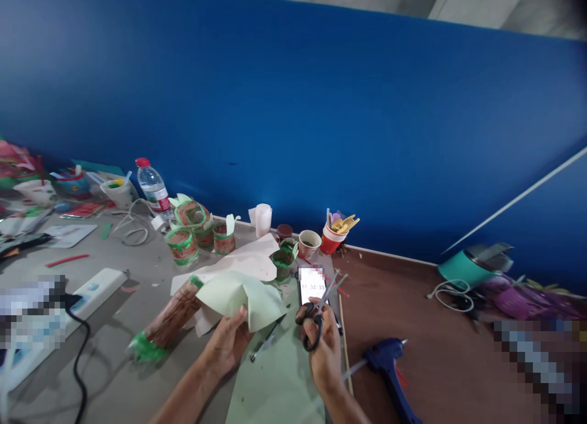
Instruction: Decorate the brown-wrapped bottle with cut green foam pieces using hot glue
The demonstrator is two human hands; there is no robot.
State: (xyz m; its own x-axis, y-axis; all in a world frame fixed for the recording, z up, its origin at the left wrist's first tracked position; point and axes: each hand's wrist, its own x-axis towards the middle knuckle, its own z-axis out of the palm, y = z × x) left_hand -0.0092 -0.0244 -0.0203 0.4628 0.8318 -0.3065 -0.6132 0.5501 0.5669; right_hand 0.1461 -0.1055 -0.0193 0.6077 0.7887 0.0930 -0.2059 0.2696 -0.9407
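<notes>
In my left hand (229,341) I pinch a curved piece of pale green paper (243,296) by its lower edge. My right hand (324,344) grips scissors (316,320) by their dark handles, blades pointing up and away from the paper. Under and between my hands lies a larger light green sheet (270,384), with a dark pen (267,338) on it. Just behind the scissors a phone (312,283) shows a running timer. A brown tube with green ends (172,320) lies left of the held paper, and a white cut sheet (247,257) is partly hidden behind it.
Several small brown-and-green pots (182,245) stand behind, near a water bottle (153,186). A paper cup (309,244) and a red cup of plastic tools (332,237) are at the back. A power strip (68,326) lies left, a blue glue gun (389,375) right.
</notes>
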